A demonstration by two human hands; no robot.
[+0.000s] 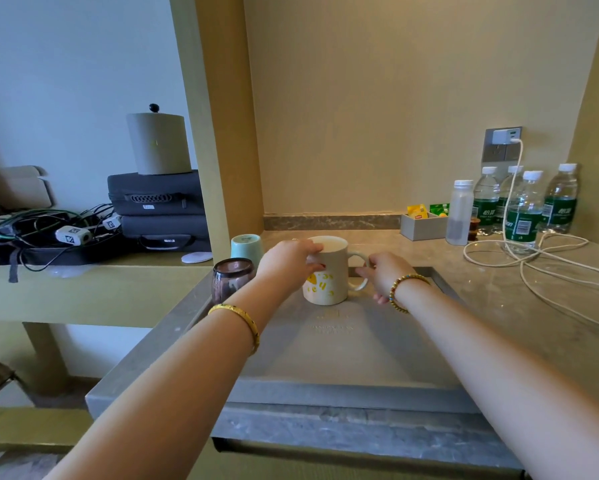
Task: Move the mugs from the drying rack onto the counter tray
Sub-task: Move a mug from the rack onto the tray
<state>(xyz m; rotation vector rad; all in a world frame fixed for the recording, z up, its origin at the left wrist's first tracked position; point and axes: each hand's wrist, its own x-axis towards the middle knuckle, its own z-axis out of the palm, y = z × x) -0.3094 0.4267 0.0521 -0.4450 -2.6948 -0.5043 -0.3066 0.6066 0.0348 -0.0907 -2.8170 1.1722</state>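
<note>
Both my forearms reach over the tray point(343, 358); on its far part the mug point(327, 271) stands upright; my left hand point(287, 261) has its grip clasped on the mug's rim; my right hand point(386, 271) pinches its handle; a glass point(230, 278) stands left, beside the tray.

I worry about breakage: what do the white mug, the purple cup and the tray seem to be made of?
White mug: probably glazed ceramic, opaque with a printed yellow pattern. Purple cup: likely tinted glass, since it is see-through with a glossy rim. Tray: matte grey, perhaps leatherette or plastic; the picture does not settle which.
</note>
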